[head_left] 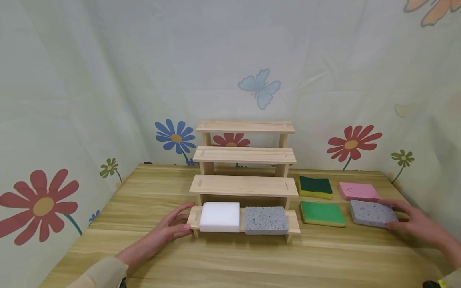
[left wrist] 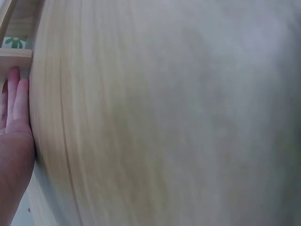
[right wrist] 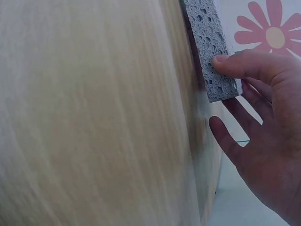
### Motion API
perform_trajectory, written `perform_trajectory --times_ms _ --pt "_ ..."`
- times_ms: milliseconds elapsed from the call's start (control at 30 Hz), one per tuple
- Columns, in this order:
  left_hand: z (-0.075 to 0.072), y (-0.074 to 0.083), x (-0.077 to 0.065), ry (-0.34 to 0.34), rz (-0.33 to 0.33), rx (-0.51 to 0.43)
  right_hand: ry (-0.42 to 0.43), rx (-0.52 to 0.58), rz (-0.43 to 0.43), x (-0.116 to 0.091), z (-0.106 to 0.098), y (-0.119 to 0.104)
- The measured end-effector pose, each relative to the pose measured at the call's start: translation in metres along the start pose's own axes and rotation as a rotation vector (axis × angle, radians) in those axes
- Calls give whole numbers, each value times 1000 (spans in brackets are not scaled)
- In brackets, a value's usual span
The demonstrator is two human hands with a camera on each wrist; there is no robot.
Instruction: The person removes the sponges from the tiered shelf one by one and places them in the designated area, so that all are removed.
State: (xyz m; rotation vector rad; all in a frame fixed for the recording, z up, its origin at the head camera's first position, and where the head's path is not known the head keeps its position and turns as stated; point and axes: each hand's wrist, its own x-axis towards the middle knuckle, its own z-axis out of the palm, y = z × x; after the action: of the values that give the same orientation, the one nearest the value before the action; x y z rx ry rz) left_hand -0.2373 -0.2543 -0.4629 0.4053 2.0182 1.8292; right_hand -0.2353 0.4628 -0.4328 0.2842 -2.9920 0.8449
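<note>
In the head view, the left hand point(head_left: 169, 229) rests against the left end of the lowest board point(head_left: 294, 222) of a stepped wooden rack, thumb at the front edge. Its fingers look fairly straight in the left wrist view, touching the wood. On that board lie a white sponge point(head_left: 219, 217) and, to its right, a speckled grey sponge point(head_left: 266, 221). At the right, the right hand point(head_left: 417, 224) pinches the right end of a second grey sponge point(head_left: 371, 213). The right wrist view shows the thumb on the porous face of this grey sponge point(right wrist: 212, 44), other fingers partly hidden behind it.
A green sponge point(head_left: 322, 213), a dark green and yellow sponge point(head_left: 315, 186) and a pink sponge point(head_left: 358, 191) lie right of the rack. Several higher boards point(head_left: 245, 185) rise behind the lowest one. A flowered curtain point(head_left: 173, 72) hangs around the wooden table point(head_left: 230, 264).
</note>
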Motion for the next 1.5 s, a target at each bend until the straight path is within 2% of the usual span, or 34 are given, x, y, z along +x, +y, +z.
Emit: perform_trajectory --times_ms 267,500,633,1033,1500 --pt "2 0 -2 3 -12 -12 -29 25 -30 1 3 12" --pt "4 1 -3 7 -21 -20 -162 77 28 4 2 8" --pt "3 2 -3 11 -25 -17 -193 90 34 6 2 12" --pt "1 3 -4 5 -29 -17 -232 208 47 8 3 23" --pt "0 5 -1 1 -23 -24 -231 162 68 9 1 22"
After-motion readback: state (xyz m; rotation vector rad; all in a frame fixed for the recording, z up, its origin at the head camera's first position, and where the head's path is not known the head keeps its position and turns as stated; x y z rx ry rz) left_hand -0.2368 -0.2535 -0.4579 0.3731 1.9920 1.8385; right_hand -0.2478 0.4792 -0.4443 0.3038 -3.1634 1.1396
